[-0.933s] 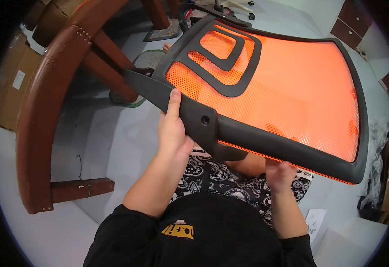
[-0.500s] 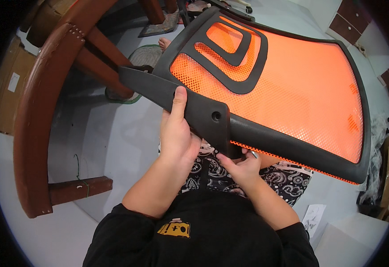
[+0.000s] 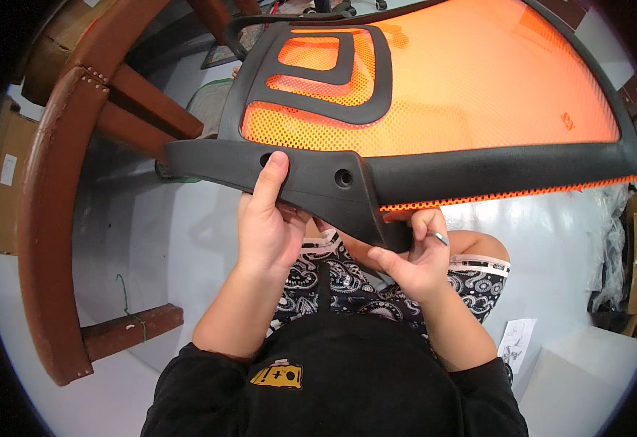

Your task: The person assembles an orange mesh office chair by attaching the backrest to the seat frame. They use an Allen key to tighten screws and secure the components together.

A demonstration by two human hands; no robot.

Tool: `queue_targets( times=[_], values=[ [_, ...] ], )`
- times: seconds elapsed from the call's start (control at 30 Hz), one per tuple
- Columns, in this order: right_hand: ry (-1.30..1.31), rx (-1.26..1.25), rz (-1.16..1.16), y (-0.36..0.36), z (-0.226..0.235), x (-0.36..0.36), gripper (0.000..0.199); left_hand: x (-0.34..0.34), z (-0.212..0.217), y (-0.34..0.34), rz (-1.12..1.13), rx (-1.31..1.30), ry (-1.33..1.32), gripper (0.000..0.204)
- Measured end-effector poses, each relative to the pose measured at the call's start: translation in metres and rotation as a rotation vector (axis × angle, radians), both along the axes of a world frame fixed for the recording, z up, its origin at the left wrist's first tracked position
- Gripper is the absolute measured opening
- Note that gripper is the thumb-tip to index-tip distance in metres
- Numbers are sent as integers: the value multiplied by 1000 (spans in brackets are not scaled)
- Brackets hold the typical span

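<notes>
I see my left hand (image 3: 269, 229) gripping the bracket (image 3: 307, 172), thumb on top; my right hand (image 3: 422, 262), half curled beside its lower end, pinches a silvery piece (image 3: 442, 239); the bracket lies along the chair back's (image 3: 479, 87) near edge

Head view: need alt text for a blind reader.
A person's left hand grips a black curved part along the near edge of an orange mesh chair back, thumb on top; the right hand, small metal piece in its fingers, is by the part's lower end. A brown frame stands at left.
</notes>
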State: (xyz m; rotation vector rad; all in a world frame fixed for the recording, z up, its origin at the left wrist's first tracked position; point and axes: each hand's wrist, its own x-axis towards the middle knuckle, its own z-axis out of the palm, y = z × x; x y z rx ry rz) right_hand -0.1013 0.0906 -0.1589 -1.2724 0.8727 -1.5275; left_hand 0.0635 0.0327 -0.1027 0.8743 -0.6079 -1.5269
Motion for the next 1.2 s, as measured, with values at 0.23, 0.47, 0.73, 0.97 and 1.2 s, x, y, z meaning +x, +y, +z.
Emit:
queue_targets(
  times=[0.23, 0.47, 0.73, 0.97, 1.2],
  values=[
    [-73, -76, -48, 5, -4, 18, 50, -1, -1, 3, 127, 68, 73, 28],
    [-636, 123, -66, -3, 6, 11, 31, 5, -13, 8, 65, 27, 118, 30],
    [-338, 428, 22, -9, 27, 13, 27, 2, -17, 15, 85, -4, 28, 40],
    [155, 348, 78, -12, 34, 6, 47, 7, -16, 15, 83, 10, 42, 40],
    [418, 296, 3, -2, 26, 6, 54, 3, -15, 13, 61, 47, 19, 42]
  ],
)
